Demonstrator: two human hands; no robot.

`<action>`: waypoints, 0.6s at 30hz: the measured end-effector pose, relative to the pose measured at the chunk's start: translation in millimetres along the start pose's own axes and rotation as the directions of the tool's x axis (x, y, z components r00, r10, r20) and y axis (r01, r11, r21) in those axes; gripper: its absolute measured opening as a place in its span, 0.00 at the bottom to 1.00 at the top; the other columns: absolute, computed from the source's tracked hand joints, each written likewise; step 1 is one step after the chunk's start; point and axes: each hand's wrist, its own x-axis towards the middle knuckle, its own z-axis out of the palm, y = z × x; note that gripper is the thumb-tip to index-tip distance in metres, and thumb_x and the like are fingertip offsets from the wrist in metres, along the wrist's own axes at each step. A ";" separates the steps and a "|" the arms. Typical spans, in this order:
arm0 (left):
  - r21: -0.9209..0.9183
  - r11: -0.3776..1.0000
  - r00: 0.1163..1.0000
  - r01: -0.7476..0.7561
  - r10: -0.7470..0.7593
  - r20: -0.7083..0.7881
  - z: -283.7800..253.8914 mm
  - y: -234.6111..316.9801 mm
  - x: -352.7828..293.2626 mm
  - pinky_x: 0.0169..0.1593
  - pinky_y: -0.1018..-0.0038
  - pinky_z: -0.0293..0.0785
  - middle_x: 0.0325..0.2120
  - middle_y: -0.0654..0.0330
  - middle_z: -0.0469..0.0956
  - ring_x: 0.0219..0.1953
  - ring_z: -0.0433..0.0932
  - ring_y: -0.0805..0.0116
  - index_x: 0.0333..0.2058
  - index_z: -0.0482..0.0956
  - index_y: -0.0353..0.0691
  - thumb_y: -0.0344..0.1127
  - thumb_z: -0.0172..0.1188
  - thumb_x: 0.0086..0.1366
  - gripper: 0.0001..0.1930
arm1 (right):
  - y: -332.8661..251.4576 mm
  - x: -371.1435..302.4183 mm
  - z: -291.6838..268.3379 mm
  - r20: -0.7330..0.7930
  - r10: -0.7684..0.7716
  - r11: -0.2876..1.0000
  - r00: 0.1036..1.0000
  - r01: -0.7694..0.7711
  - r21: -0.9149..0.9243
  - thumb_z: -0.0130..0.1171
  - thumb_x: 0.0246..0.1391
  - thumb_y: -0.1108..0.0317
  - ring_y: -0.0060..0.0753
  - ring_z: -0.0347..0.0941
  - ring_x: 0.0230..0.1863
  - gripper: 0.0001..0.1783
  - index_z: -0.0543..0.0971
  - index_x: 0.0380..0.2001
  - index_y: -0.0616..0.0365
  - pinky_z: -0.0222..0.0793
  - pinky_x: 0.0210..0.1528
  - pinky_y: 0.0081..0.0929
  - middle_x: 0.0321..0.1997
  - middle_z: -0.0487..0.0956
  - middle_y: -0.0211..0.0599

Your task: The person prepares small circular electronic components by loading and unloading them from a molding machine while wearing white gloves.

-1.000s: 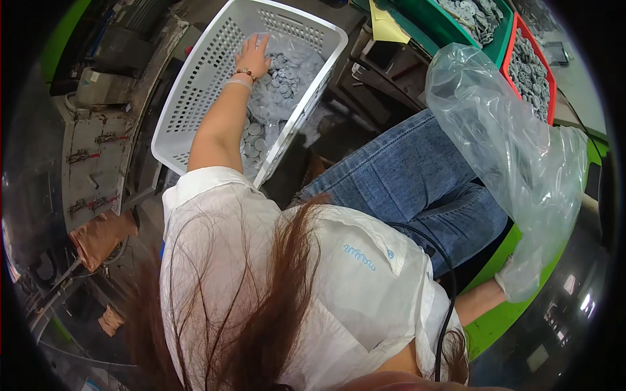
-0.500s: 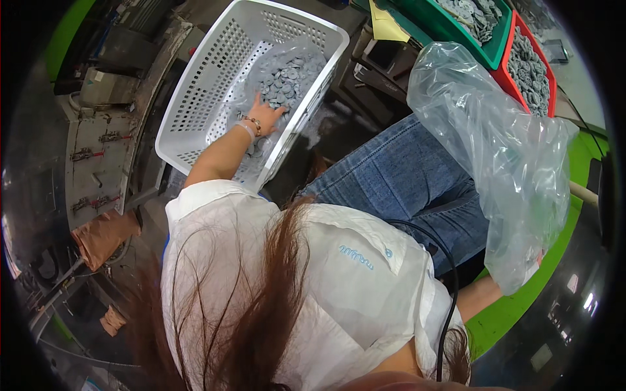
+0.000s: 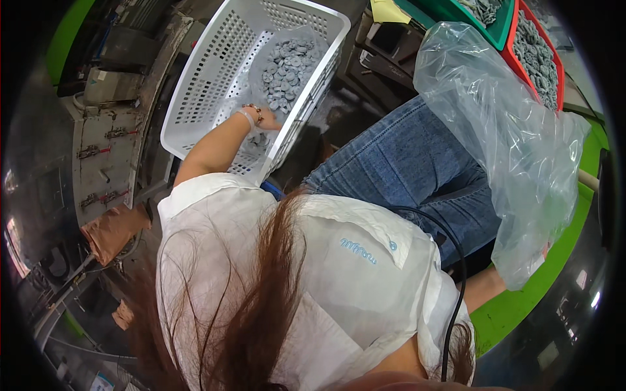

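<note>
My left hand (image 3: 266, 118) reaches down inside a white perforated plastic basket (image 3: 175, 124). It is bent at the wrist beside grey round pieces (image 3: 288, 70), which look like small discs heaped in a clear plastic liner. Its fingers point downward and are mostly hidden, so their grip does not show. Off to the right, my right hand (image 3: 543, 253) is closed on the lower end of a large clear plastic bag (image 3: 495, 130). The bag covers most of that hand, and its upper part lies over my knee against a red bin (image 3: 556, 62).
Grey pieces fill the red bin and a green bin (image 3: 450, 14) beside it. Yellow paper (image 3: 391, 11) lies near a dark stool-like object (image 3: 385, 62). Metal equipment with red-handled clamps (image 3: 94, 151) stands at the left. A black cable (image 3: 450, 244) crosses my lap.
My left hand has turned its fingers downward among the pieces, where they were spread before. The plastic bag and right hand have shifted only slightly in the picture as the view moved.
</note>
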 end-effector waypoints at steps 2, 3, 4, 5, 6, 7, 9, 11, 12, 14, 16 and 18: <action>-0.131 0.991 0.990 0.025 -0.043 -0.135 -3.9 6.1 3.2 0.47 0.63 0.72 0.43 0.45 0.76 0.40 0.76 0.46 0.46 0.74 0.33 0.53 0.45 0.60 0.28 | -0.7 0.4 -0.4 -0.016 -0.012 1.000 1.000 0.012 -0.005 0.58 0.50 0.62 0.42 0.75 0.40 0.20 0.75 0.45 0.62 0.71 0.43 0.32 0.41 0.78 0.45; -0.337 0.929 0.981 0.151 -0.183 -0.066 -35.5 30.3 -1.8 0.48 0.62 0.72 0.44 0.44 0.76 0.41 0.76 0.47 0.49 0.71 0.34 0.52 0.45 0.61 0.28 | 0.2 -0.5 -4.3 -0.014 -0.023 0.999 1.000 0.023 -0.025 0.58 0.50 0.62 0.42 0.75 0.40 0.20 0.75 0.45 0.62 0.71 0.43 0.32 0.41 0.78 0.46; -0.520 0.823 0.967 0.229 -0.254 0.024 -57.0 48.8 18.1 0.48 0.62 0.72 0.45 0.44 0.75 0.43 0.76 0.47 0.51 0.69 0.34 0.51 0.46 0.62 0.28 | 2.2 10.3 -26.3 0.006 -0.057 0.995 0.998 0.057 -0.087 0.58 0.50 0.62 0.42 0.75 0.40 0.20 0.75 0.45 0.62 0.71 0.43 0.32 0.41 0.78 0.46; -0.524 0.818 0.965 0.237 -0.262 0.028 -45.7 45.6 22.7 0.48 0.62 0.72 0.45 0.44 0.75 0.43 0.76 0.47 0.51 0.69 0.34 0.51 0.46 0.62 0.28 | 3.0 14.3 -27.9 0.002 -0.059 0.995 0.998 0.059 -0.077 0.58 0.50 0.62 0.42 0.75 0.40 0.20 0.75 0.45 0.62 0.71 0.43 0.32 0.41 0.78 0.46; -0.345 0.904 0.966 0.254 -0.251 0.055 -30.0 38.5 29.2 0.51 0.60 0.70 0.49 0.44 0.72 0.48 0.73 0.48 0.51 0.71 0.35 0.47 0.47 0.61 0.25 | 4.5 18.0 -28.0 0.435 0.159 0.974 0.886 -0.070 -0.213 0.57 0.51 0.61 0.42 0.75 0.40 0.19 0.75 0.44 0.62 0.71 0.43 0.33 0.40 0.78 0.46; -0.146 0.958 0.968 0.247 -0.236 0.087 -22.5 34.3 33.3 0.54 0.58 0.69 0.52 0.44 0.69 0.54 0.70 0.50 0.51 0.73 0.37 0.43 0.47 0.61 0.23 | 6.4 17.5 -28.0 0.739 0.384 0.914 0.553 -0.112 -0.391 0.57 0.52 0.61 0.42 0.75 0.40 0.18 0.75 0.43 0.62 0.71 0.43 0.34 0.40 0.78 0.46; -0.123 0.950 0.957 0.287 -0.277 0.091 -34.8 60.7 15.5 0.53 0.58 0.69 0.53 0.45 0.70 0.54 0.71 0.51 0.51 0.74 0.38 0.38 0.48 0.59 0.21 | 14.2 -0.1 -22.7 0.699 0.339 0.902 0.629 -0.005 -0.433 0.57 0.52 0.60 0.42 0.75 0.40 0.18 0.76 0.41 0.62 0.71 0.43 0.34 0.40 0.78 0.45; -0.100 0.934 0.938 0.342 -0.334 0.089 -31.4 61.4 8.6 0.53 0.57 0.69 0.53 0.47 0.70 0.54 0.71 0.52 0.51 0.74 0.40 0.33 0.48 0.58 0.21 | 18.7 -17.7 -7.6 0.654 0.280 0.879 0.703 0.086 -0.469 0.57 0.52 0.60 0.42 0.75 0.40 0.17 0.77 0.40 0.62 0.71 0.43 0.34 0.40 0.78 0.45; 0.001 0.963 0.950 0.268 -0.265 0.166 -14.1 49.4 19.1 0.53 0.57 0.69 0.54 0.48 0.70 0.54 0.71 0.54 0.51 0.74 0.41 0.32 0.50 0.57 0.21 | 18.1 -26.0 3.6 0.303 0.224 0.972 0.926 -0.189 -0.141 0.57 0.53 0.59 0.42 0.75 0.39 0.17 0.77 0.39 0.61 0.72 0.42 0.33 0.39 0.78 0.44; 0.100 0.981 0.949 0.168 -0.188 0.252 -12.6 48.5 24.1 0.53 0.57 0.69 0.54 0.49 0.69 0.54 0.72 0.56 0.52 0.74 0.42 0.31 0.51 0.57 0.22 | 21.7 -36.2 10.3 -0.100 0.305 0.924 0.947 -0.269 0.273 0.56 0.53 0.59 0.41 0.75 0.38 0.16 0.78 0.38 0.60 0.72 0.42 0.33 0.39 0.78 0.43; 0.135 0.979 0.952 0.155 -0.184 0.245 -39.4 66.3 0.5 0.50 0.57 0.71 0.51 0.50 0.73 0.51 0.74 0.56 0.49 0.77 0.43 0.31 0.51 0.57 0.19 | 27.0 -40.5 7.1 0.030 0.231 0.962 0.973 -0.233 0.140 0.57 0.52 0.58 0.40 0.76 0.37 0.16 0.78 0.37 0.58 0.72 0.41 0.32 0.38 0.78 0.41; 0.138 0.961 0.943 0.240 -0.265 0.204 -8.5 40.3 18.2 0.49 0.58 0.72 0.49 0.50 0.74 0.49 0.76 0.55 0.46 0.78 0.42 0.33 0.50 0.58 0.17 | 37.0 -45.9 9.0 0.291 0.204 0.978 0.935 -0.180 -0.109 0.57 0.52 0.57 0.40 0.76 0.37 0.16 0.78 0.37 0.57 0.72 0.40 0.32 0.38 0.78 0.40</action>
